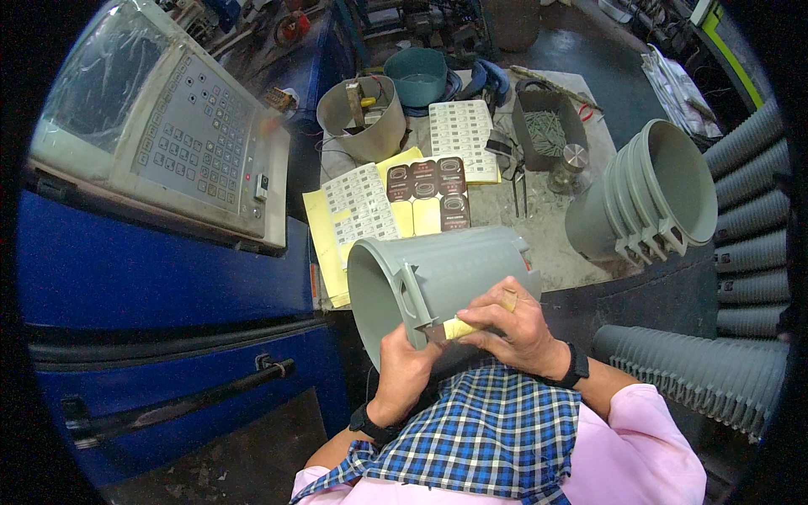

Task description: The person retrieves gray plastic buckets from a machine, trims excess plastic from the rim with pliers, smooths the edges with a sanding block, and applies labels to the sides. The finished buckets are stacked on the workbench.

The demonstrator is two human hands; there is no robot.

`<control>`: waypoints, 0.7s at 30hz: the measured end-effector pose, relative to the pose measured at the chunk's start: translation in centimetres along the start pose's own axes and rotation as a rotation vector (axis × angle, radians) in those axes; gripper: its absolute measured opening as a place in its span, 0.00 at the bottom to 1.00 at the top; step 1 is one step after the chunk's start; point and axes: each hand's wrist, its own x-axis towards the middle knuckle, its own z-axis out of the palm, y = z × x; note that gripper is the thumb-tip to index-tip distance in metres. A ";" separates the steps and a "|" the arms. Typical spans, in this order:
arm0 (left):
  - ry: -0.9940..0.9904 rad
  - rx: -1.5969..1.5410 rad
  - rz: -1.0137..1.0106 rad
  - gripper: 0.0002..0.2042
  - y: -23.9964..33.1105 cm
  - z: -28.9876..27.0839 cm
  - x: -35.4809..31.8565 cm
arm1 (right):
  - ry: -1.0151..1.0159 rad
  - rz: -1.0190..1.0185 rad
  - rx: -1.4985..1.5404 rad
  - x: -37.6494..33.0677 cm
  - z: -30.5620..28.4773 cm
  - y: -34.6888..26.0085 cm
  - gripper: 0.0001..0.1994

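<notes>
A control panel (194, 130) stands left of a table (545, 244) holding a dark bin (551, 100) and apparently a metal-lidded jar (566, 178).

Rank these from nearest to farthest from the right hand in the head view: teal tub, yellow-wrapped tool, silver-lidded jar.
1. Yellow-wrapped tool: held in the right hand.
2. Silver-lidded jar: ahead, slightly right, on the table.
3. Teal tub: far side, left of the jar.

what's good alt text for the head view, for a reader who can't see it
A person's right grip holds a yellow-wrapped tool at the rim of a grey bucket tipped on its side, while the left grip holds the bucket. Beyond, printed sheets and a teal tub sit on a worktable; nested grey buckets are at right.
</notes>
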 end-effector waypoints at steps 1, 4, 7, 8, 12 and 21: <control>-0.003 -0.007 -0.002 0.07 0.0 0.0 0.0 | 0.016 0.019 0.002 0.1 -0.1 -0.1 0.17; -0.011 -0.014 0.009 0.07 0.0 0.1 -0.1 | 0.120 -0.181 -0.286 0.5 -0.7 -0.7 0.15; -0.003 -0.051 -0.070 0.08 -0.2 0.0 -0.3 | 0.491 0.158 -0.229 1.4 -2.2 0.9 0.14; 0.010 -0.032 -0.129 0.08 -0.3 -0.1 -0.2 | 0.534 0.277 -0.169 1.4 -2.9 2.0 0.13; 0.120 -0.212 -0.178 0.09 -0.6 -0.6 0.6 | 0.540 0.573 -0.119 -2.3 -5.3 8.2 0.14; 0.012 -0.487 -0.428 0.13 0.1 1.7 7.3 | 0.167 1.184 0.316 -13.5 2.1 19.2 0.14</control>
